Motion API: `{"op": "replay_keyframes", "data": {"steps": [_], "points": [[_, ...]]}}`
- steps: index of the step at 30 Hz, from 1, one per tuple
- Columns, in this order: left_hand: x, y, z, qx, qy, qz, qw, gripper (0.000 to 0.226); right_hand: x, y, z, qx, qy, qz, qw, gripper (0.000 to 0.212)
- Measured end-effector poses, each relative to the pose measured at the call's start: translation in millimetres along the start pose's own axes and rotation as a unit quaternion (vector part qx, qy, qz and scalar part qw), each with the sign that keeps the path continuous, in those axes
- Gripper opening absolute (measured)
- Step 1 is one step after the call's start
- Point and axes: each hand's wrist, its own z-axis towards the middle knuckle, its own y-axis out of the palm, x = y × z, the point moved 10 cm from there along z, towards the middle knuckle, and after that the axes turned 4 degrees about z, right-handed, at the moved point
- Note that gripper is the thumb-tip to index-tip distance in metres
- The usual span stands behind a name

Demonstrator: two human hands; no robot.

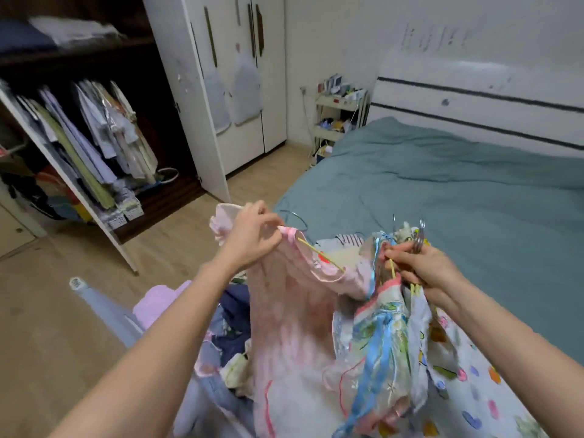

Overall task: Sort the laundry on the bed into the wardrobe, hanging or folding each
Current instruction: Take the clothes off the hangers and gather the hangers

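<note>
The bed fills the right half of the view, its teal cover bare from the headboard down to the heap of laundry at its near corner. Wooden floor lies open between the bed and the wardrobe, whose left compartment stands open with its white door swung out toward the bed's edge. Inside, a row of garments hangs on a rail, and folded items sit on the shelf above. A small cluttered shelf unit stands beside the headboard, against the wall.

Both forearms reach forward over the heap. The left hand is raised, knuckles up, its fingers pinching the shoulder of a pink dress where it sits on a yellow hanger; the dress hangs down between the arms. The right hand is level with it, its fingers curled round a bunch of hanger necks, the metal hooks sticking up above the fist. How many hangers are in the bunch cannot be told, only that several yellow stems and at least two hooks show. From that bunch hang a pale floral garment with blue ribbons and a white one printed with coloured hearts. One empty wire hanger lies on the cover just behind the left hand.
</note>
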Motion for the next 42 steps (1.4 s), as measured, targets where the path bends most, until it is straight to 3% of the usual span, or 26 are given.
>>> {"op": "replay_keyframes", "data": {"steps": [6,11,15,19,21,25,26,28,30,35,37,42], "points": [[122.7,-18.7,35.2,-0.115,0.177,-0.045,0.976,0.018,-67.8,-33.9,-51.2,-0.015,-0.066,-0.011,0.998,0.020],[198.4,0.2,49.1,-0.216,0.234,-0.113,0.941,0.038,-92.7,-45.4,-100.4,-0.053,-0.089,-0.018,0.994,0.017],[244.7,40.8,41.3,-0.267,0.244,-0.144,0.921,0.028,-94.4,-47.2,-142.0,-0.088,-0.088,-0.048,0.991,0.012],[266.3,78.1,31.6,-0.251,0.221,-0.195,0.922,0.033,-81.5,-71.4,-148.5,-0.081,-0.098,-0.041,0.991,0.011],[268.9,85.0,27.4,-0.208,0.197,-0.218,0.933,0.026,-77.7,-85.2,-148.7,-0.061,-0.107,0.002,0.992,0.011],[263.5,64.2,4.3,0.005,0.089,-0.275,0.957,0.017,-70.8,-103.4,-146.0,-0.010,-0.133,0.074,0.988,0.017],[262.3,67.1,-5.2,-0.002,0.053,-0.318,0.947,0.011,-68.6,-106.3,-142.7,-0.003,-0.138,0.085,0.987,0.018],[268.5,91.9,-27.9,-0.133,-0.012,-0.386,0.913,0.016,-64.6,-111.4,-135.3,0.014,-0.142,0.098,0.985,0.020],[273.1,110.4,-51.7,-0.243,-0.048,-0.388,0.888,0.019,-61.1,-112.9,-129.8,0.023,-0.139,0.096,0.985,0.019],[261.1,113.8,-56.7,-0.198,-0.123,-0.410,0.882,0.013,-57.3,-107.4,-114.8,0.027,-0.139,0.094,0.985,0.019],[264.1,119.6,-55.4,-0.205,-0.149,-0.450,0.856,0.014,-57.0,-106.1,-109.5,0.034,-0.143,0.079,0.986,0.020],[261.5,133.1,-50.5,-0.255,-0.158,-0.434,0.850,0.035,-57.4,-108.6,-104.1,0.054,-0.133,0.072,0.987,0.021]]}}
